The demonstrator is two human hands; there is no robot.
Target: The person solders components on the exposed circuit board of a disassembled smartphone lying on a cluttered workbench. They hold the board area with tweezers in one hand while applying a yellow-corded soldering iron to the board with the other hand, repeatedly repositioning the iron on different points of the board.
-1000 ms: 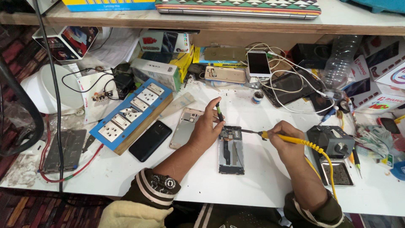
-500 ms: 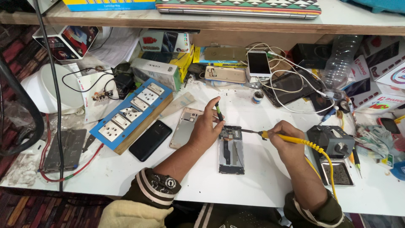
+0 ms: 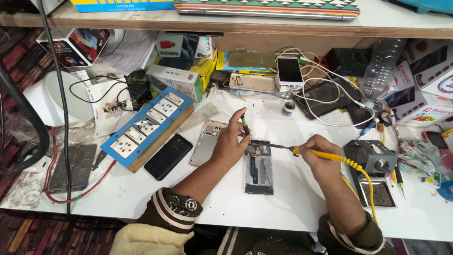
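Head view, looking down on a white workbench [image 3: 292,208]; an opened phone [image 3: 258,167] lies flat near the middle of it, back cover off, boards and metal frame exposed. Left hand [image 3: 230,144] rests on the phone's upper left edge, fingers closed round a thin dark-and-green tool [image 3: 244,123] that stands nearly upright; right hand [image 3: 321,153] is closed in a pen grip on a yellow-handled soldering iron [image 3: 318,153], tip reaching to the phone's top end; a yellow cable runs from it back along the forearm.

Handling, as judged: phone is light, stiff and thin, likely to skate on the smooth top unless pinned; the bare boards look fragile, so the frame edges seem the safe hold; iron tip presumably hot, handle only.

Hard to make out: the exact point where the tip meets the board is too small to tell; left palm hides the phone's corner; what kind of tool the left one is stays unclear. A blue socket board [image 3: 148,127], a black phone [image 3: 168,156] and the iron stand [image 3: 370,158] sit around.
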